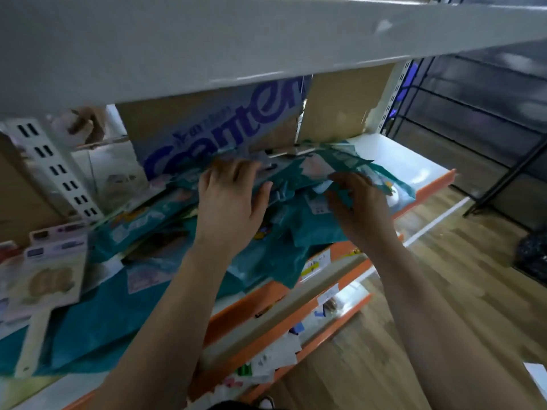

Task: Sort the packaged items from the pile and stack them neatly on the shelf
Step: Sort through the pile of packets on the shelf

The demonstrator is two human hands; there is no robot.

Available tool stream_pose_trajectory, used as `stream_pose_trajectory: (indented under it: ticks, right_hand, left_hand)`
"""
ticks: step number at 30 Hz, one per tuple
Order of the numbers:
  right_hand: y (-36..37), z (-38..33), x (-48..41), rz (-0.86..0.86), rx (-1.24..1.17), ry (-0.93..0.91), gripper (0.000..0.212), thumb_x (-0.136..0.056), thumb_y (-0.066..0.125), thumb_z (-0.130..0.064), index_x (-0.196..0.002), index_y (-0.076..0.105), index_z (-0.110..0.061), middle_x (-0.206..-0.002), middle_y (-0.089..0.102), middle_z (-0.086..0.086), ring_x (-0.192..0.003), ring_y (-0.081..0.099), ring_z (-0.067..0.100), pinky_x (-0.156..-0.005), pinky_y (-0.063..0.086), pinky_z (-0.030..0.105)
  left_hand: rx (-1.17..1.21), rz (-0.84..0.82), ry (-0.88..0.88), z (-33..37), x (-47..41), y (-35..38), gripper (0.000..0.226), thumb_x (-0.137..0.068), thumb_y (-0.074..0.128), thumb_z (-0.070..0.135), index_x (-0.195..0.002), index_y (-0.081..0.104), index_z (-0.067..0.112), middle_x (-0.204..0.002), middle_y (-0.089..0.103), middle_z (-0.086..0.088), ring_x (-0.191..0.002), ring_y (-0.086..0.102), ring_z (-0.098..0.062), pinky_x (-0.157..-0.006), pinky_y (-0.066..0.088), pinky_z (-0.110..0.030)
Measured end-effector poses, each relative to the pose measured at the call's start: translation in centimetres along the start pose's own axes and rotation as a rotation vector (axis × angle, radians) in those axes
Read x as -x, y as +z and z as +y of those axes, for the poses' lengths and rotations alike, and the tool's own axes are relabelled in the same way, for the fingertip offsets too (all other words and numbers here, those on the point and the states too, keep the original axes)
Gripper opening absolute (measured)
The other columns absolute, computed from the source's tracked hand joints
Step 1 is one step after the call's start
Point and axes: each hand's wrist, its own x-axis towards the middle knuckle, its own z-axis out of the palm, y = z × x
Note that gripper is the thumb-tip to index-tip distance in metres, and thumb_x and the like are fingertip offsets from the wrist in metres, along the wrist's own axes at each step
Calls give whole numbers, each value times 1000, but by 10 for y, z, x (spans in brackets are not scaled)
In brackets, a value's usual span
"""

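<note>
Pinching teal packet: right hand; left hand flat.

The upper shelf hides part of the box lettering; print on the teal packages is blurred

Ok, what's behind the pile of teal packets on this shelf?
Behind the pile of teal plastic packets stand a brown cardboard box with blue lettering and a plain brown cardboard box. Their bottom edges are covered by the packets.

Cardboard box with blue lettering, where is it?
Head view, upper centre: the cardboard box stands at the back of the shelf, behind the teal packages.
</note>
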Motion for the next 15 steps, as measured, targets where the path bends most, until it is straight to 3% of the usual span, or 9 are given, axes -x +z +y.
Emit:
stream_pose_trajectory:
  ticks: [4,8,15]
  right_hand:
    - [-3,40,-30,4,7,-23,35,-87,59,-23,-116,66,-6,-113,66,14,-100,63,33,-82,46,33]
    - [1,82,-59,-17,-15,-51,37,-86,57,-27,-115,67,-6,-111,67,15,-98,64,33,-82,49,37]
    - [4,153,-121,-148,-119,-160,28,-89,66,-14,-115,67,-6,-111,66,16,-98,64,31,-85,50,37]
  left_hand:
    - [-34,15,41,18,-20,21,39,-102,43,39,-114,64,8,-105,65,-10,-95,62,-34,-85,47,-47]
    - [-134,-51,-20,36,-37,37,43,-99,41,42,-119,61,10,-104,66,-9,-96,62,-35,-85,48,-48]
    - [-205,22,-131,77,-56,81,38,-98,47,37,-117,62,7,-106,66,-12,-99,62,-33,-84,48,-44]
